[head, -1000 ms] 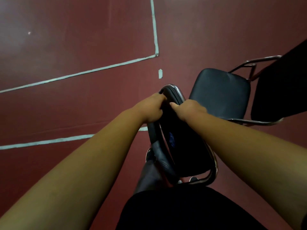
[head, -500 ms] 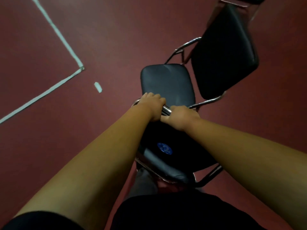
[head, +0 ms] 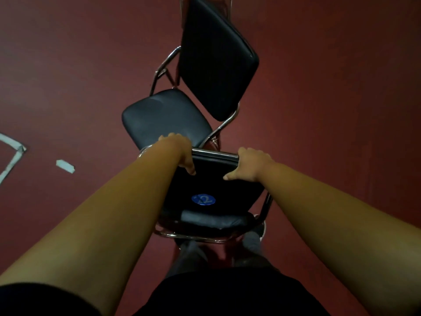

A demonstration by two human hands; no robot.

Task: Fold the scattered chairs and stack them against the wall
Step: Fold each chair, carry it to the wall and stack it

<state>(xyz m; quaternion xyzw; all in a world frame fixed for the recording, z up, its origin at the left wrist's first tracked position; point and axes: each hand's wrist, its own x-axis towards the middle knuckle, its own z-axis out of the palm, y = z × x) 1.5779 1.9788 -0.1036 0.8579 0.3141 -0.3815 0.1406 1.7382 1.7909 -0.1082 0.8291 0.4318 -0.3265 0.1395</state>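
A chair (head: 211,185) is standing directly before the person, with the left hand (head: 180,151) gripping its top rail near the left end and the right hand (head: 250,165) near the right. A second chair (head: 164,117) is sitting just beyond it. Well to the left, a tape corner (head: 13,153) and a tape scrap (head: 65,166) are lying on the floor (head: 330,87).

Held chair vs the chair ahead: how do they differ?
The held chair is gripped at its top rail by the left hand and right hand; the far chair stands on the floor. The held chair's back carries a blue sticker; the far chair shows none. The far chair's seat shows in full; the held chair's only as a strip. Both: black pads, chrome frames.
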